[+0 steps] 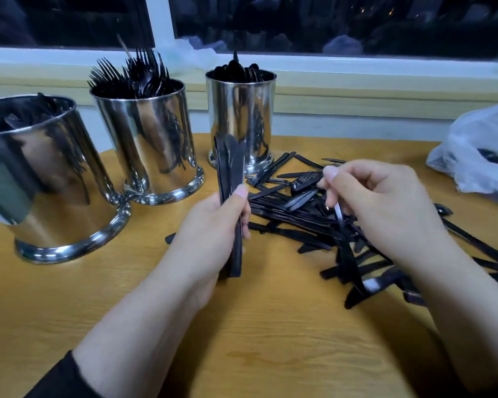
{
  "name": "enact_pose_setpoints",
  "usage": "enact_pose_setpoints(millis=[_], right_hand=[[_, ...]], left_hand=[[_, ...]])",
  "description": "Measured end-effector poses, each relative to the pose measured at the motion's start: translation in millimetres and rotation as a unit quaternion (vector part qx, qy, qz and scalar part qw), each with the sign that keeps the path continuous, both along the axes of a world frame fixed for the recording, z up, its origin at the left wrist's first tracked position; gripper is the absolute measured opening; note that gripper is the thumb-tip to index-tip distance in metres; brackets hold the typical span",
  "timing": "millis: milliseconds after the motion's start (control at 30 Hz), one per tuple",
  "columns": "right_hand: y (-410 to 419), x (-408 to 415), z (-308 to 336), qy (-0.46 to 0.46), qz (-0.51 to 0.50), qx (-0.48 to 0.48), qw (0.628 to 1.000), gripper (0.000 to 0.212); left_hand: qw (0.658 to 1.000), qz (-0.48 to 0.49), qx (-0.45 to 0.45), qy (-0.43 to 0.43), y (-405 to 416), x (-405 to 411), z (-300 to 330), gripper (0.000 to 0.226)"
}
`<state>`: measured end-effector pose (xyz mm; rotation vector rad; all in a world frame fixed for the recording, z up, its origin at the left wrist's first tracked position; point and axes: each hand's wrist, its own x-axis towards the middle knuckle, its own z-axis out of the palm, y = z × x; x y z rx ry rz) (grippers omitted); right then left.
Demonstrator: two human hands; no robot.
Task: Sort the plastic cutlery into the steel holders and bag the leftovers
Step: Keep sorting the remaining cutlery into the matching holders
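Note:
Three steel holders stand on the wooden table: the left holder [41,179] with dark pieces inside, the middle holder [153,145] full of black forks, the right holder [240,110] full of black spoons. My left hand [213,225] grips an upright bundle of black knives [230,173] in front of the right holder. My right hand [385,208] pinches a single black knife [347,251] above the loose pile of black cutlery [299,205], which spreads across the table's right half.
A crumpled clear plastic bag [480,156] with some black cutlery inside lies at the table's right edge. A window sill and dark window run behind the holders. Bare tabletop [242,340] shows in front of me.

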<state>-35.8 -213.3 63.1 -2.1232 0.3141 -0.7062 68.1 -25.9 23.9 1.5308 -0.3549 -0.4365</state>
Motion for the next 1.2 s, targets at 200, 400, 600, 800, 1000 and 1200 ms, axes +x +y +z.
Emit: enact_pose_setpoints(millis=[200, 400, 600, 800, 1000, 1200], right_hand=[[-30, -33, -2, -0.023, -0.047, -0.004, 0.999, 0.037], [-44, -61, -5, 0.049, -0.060, -0.042, 0.996, 0.035], [-48, -70, -6, 0.202, -0.059, -0.115, 0.971, 0.026], [-21, -57, -20, 0.296, -0.034, -0.190, 0.935, 0.037], [-10, -50, -27, 0.322, -0.052, -0.226, 0.918, 0.037], [-12, -52, -25, 0.331, -0.053, -0.188, 0.923, 0.027]], left_hand=[[0.999, -0.040, -0.002, -0.016, -6, -12, 4, 0.030], [0.997, -0.066, 0.031, -0.034, -25, -30, -2, 0.029], [0.995, -0.060, 0.041, -0.068, -46, -45, -7, 0.031], [0.995, -0.049, 0.040, -0.079, -60, -47, -9, 0.034], [0.993, -0.070, 0.040, -0.089, -60, -45, -11, 0.031], [0.990, -0.081, 0.048, -0.102, -58, -43, -15, 0.028]])
